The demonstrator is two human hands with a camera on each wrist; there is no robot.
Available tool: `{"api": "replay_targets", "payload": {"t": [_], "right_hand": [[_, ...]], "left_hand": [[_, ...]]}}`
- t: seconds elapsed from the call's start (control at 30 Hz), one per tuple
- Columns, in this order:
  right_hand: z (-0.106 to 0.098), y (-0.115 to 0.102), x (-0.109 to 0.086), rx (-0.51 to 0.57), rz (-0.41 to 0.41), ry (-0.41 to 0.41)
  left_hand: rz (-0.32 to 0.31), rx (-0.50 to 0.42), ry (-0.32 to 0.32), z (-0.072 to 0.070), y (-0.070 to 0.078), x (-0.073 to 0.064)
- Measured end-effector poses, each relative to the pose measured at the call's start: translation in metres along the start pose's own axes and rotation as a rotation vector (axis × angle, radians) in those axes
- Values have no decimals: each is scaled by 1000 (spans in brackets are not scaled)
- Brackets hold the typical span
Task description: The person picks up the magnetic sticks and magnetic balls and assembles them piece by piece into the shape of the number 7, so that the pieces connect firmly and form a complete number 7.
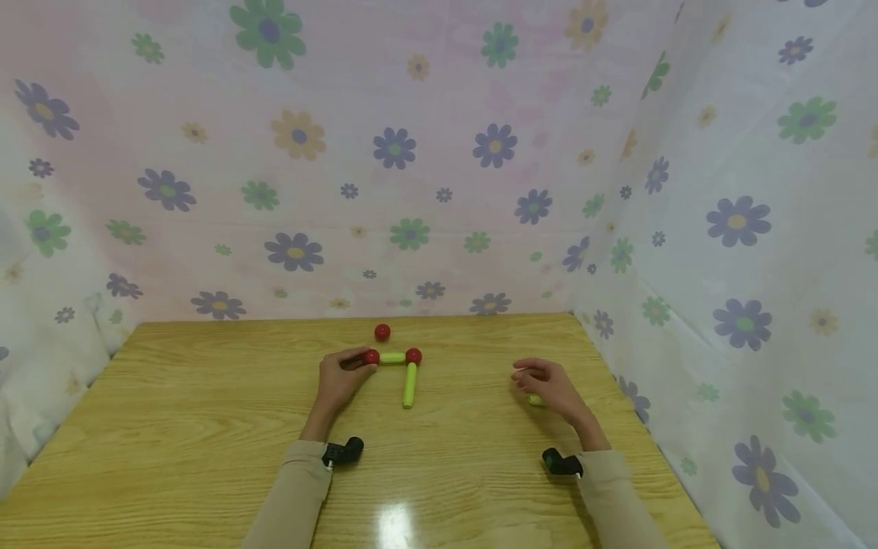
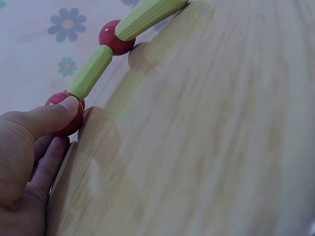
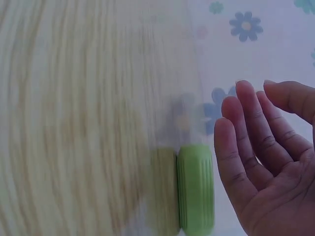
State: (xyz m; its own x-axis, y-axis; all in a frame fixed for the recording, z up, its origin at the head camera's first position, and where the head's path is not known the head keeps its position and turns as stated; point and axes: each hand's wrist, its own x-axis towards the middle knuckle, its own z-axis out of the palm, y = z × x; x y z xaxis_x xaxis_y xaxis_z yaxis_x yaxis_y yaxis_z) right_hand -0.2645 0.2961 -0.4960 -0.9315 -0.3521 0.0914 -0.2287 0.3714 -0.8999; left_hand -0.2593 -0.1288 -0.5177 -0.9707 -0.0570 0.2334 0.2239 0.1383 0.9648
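My left hand (image 1: 336,383) pinches a red ball (image 1: 372,357) between thumb and fingers. From that ball a short yellow-green rod (image 1: 393,357) runs right to a second red ball (image 1: 414,356). A longer yellow-green rod (image 1: 409,386) joins the second ball and points toward the near side of the table, making a corner shape. On the right, my right hand (image 1: 557,390) hovers with relaxed fingers and holds nothing. Partly hidden beneath it in the head view lies another green rod (image 1: 534,399), whose grooved side (image 3: 196,189) shows in the right wrist view.
A loose red ball (image 1: 382,332) sits near the back edge, just behind the joined pieces. The wooden table (image 1: 473,457) is bounded by flowered cloth (image 1: 439,252) at the back and sides. Dark wrist cameras sit on both wrists.
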Motion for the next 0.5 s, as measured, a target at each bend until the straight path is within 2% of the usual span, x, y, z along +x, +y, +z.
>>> {"api": "replay_targets", "payload": {"t": [0.17, 0.27, 0.43, 0.5], "right_hand": [[-11, 7, -8, -115, 16, 9], [-16, 9, -12, -195, 42, -34], [-23, 5, -17, -252, 66, -126], [-25, 3, -18, -265, 76, -138]], "left_hand": [[-15, -1, -15, -3, 14, -5], [-20, -9, -25, -4, 15, -6], [-18, -13, -33, -3, 14, -6], [-19, -12, -32, -3, 14, -6]]}}
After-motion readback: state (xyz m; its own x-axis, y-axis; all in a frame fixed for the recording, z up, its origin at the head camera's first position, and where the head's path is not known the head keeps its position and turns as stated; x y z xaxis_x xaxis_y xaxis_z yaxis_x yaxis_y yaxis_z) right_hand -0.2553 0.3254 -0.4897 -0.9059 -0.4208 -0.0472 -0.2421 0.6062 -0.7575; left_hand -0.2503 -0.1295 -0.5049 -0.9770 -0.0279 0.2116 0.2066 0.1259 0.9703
